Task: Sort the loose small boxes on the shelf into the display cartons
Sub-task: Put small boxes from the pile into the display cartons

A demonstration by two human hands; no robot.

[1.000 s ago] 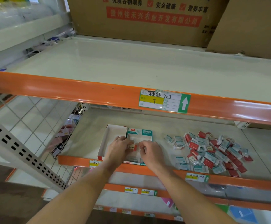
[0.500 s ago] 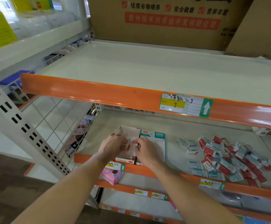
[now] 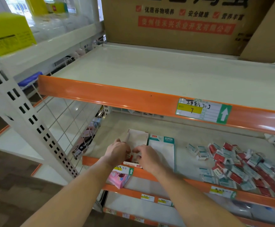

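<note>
While I lean toward the middle shelf (image 3: 190, 141), both my hands meet over the near end of the white display carton (image 3: 137, 139), which lies at the shelf's front edge. My left hand (image 3: 117, 152) curls at the carton's left wall, and my right hand (image 3: 147, 157) curls just beside it; small red boxes (image 3: 131, 157) show between my fingertips, though I cannot tell which hand pinches them. Touching the white carton's right side lies a teal display carton (image 3: 163, 149). Well to the right of that carton, loose small boxes (image 3: 238, 166), red and teal, lie heaped on the same shelf. Above the cartons, the orange rail (image 3: 133, 97) of the upper shelf overhangs, carrying a price label (image 3: 202, 110). Left of the cartons, a wire grid panel (image 3: 68, 122) closes the shelf's end. Below them, a pink packet (image 3: 118, 178) sits on the next shelf down.
</note>
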